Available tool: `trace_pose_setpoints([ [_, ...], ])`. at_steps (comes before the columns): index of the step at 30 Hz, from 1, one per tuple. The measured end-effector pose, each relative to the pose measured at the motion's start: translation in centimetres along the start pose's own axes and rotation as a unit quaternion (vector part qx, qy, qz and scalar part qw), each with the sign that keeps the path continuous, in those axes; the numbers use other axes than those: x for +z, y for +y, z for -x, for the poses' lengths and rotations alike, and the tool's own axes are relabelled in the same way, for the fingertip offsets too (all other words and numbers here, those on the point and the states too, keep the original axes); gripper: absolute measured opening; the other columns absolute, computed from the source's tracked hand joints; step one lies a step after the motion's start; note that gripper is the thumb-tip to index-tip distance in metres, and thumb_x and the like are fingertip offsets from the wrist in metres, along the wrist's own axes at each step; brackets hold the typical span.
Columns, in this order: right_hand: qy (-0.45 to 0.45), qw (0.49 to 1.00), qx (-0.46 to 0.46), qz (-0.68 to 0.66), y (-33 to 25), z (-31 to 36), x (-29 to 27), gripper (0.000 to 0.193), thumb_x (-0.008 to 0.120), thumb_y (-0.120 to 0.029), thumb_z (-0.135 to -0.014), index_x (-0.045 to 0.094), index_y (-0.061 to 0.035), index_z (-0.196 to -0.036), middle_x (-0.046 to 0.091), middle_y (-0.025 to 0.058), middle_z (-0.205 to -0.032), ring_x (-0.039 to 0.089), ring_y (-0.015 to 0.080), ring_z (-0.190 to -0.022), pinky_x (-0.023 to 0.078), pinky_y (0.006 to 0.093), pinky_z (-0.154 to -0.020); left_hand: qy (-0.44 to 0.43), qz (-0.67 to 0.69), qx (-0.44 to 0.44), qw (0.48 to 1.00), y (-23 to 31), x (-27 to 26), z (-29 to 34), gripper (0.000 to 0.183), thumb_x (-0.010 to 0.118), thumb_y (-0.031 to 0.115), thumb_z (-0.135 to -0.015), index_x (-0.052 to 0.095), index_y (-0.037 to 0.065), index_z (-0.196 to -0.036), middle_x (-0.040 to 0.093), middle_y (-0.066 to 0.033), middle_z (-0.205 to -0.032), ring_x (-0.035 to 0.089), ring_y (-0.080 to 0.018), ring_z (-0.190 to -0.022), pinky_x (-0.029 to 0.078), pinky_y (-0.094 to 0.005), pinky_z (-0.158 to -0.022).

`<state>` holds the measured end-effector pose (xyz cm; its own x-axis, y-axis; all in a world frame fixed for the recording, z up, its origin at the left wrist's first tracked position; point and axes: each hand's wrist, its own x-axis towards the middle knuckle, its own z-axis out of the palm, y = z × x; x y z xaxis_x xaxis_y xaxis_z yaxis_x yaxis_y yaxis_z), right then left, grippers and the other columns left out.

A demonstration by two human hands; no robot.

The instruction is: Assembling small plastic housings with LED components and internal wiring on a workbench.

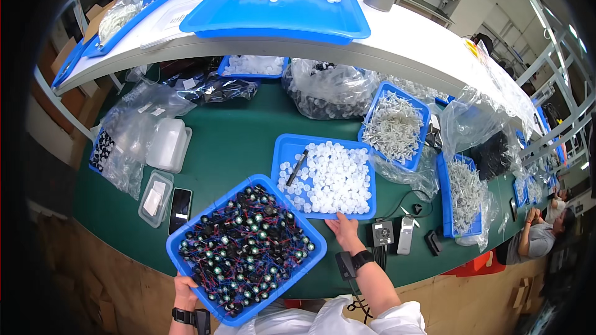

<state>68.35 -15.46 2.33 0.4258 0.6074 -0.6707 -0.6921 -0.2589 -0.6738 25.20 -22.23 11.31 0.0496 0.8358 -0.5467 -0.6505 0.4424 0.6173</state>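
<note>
My left hand (185, 286) is closed on the lower left rim of a blue tray (246, 321). That tray sits askew over the table's front edge, full of small black round parts (248, 236) with pale centres and red and blue wires. My right hand (343, 228) has its fingers apart and touches the near rim of a second blue tray (277, 155). This one lies flat, partly covered by the first tray's corner, and holds many translucent white caps (338, 177) and a black pen (297, 168). Both wrists wear black straps with small boxes.
Right of my right hand lie a small black box (382, 234) with cables and a silver device (405, 234). Trays of thin white pieces (395, 125) stand beyond. A phone (180, 211) and plastic containers (167, 144) lie left. A white shelf (261, 46) spans the back; a person (537, 239) sits far right.
</note>
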Motion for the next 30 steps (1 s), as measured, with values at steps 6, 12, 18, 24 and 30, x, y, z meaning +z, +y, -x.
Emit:
trace_pose_setpoints([
  [6, 0.026, 0.996, 0.002, 0.081, 2.9, 4.6, -2.6, 0.028, 0.050, -0.001, -0.082, 0.040, 0.0117, -0.105, 0.055, 0.0196, -0.094, 0.062, 0.0281, -0.071, 0.057, 0.0367, -0.060, 0.038, -0.008, 0.051, 0.998, 3.2, 0.4, -2.7, 0.065, 0.043, -0.001, -0.044, 0.048, -0.004, -0.109, 0.058, -0.0135, -0.097, 0.058, -0.0300, -0.084, 0.050, -0.0351, -0.077],
  [12, -0.023, 0.995, 0.081, 0.043, 6.9, 9.8, -4.9, 0.032, 0.048, 0.002, -0.084, 0.034, 0.0103, -0.111, 0.052, 0.0199, -0.102, 0.061, 0.0293, -0.080, 0.056, 0.0387, -0.069, -0.039, -0.024, 0.055, 0.997, 6.5, 2.9, -9.2, 0.061, 0.041, 0.002, -0.045, 0.051, -0.007, -0.105, 0.060, -0.0136, -0.100, 0.060, -0.0276, -0.088, 0.050, -0.0348, -0.081],
  [18, -0.004, 0.989, 0.141, 0.032, 9.3, 14.6, -6.1, 0.030, 0.046, -0.002, -0.086, 0.036, 0.0094, -0.113, 0.050, 0.0199, -0.107, 0.057, 0.0307, -0.091, 0.052, 0.0423, -0.080, -0.073, -0.027, 0.032, 0.996, 7.0, 6.8, -18.1, 0.065, 0.045, -0.001, -0.044, 0.049, -0.005, -0.108, 0.060, -0.0140, -0.094, 0.060, -0.0297, -0.082, 0.051, -0.0364, -0.076],
  [24, 0.043, 0.966, 0.244, 0.070, 8.2, 15.9, -8.8, 0.031, 0.049, -0.003, -0.085, 0.038, 0.0097, -0.111, 0.054, 0.0223, -0.101, 0.061, 0.0317, -0.085, 0.055, 0.0395, -0.073, -0.098, -0.029, 0.028, 0.994, 5.2, 9.2, -20.7, 0.063, 0.045, 0.000, -0.043, 0.051, -0.003, -0.106, 0.060, -0.0129, -0.091, 0.059, -0.0283, -0.078, 0.050, -0.0347, -0.073],
  [30, -0.223, 0.678, -0.047, 0.698, 1.5, 18.9, -8.1, 0.026, 0.058, -0.025, -0.084, 0.062, 0.0013, -0.083, 0.063, 0.0132, -0.076, 0.060, 0.0216, -0.072, 0.046, 0.0316, -0.060, -0.047, -0.014, 0.025, 0.998, 3.4, 7.1, -18.0, 0.065, 0.043, -0.005, -0.042, 0.050, 0.000, -0.106, 0.059, -0.0103, -0.092, 0.058, -0.0272, -0.082, 0.049, -0.0328, -0.072],
])
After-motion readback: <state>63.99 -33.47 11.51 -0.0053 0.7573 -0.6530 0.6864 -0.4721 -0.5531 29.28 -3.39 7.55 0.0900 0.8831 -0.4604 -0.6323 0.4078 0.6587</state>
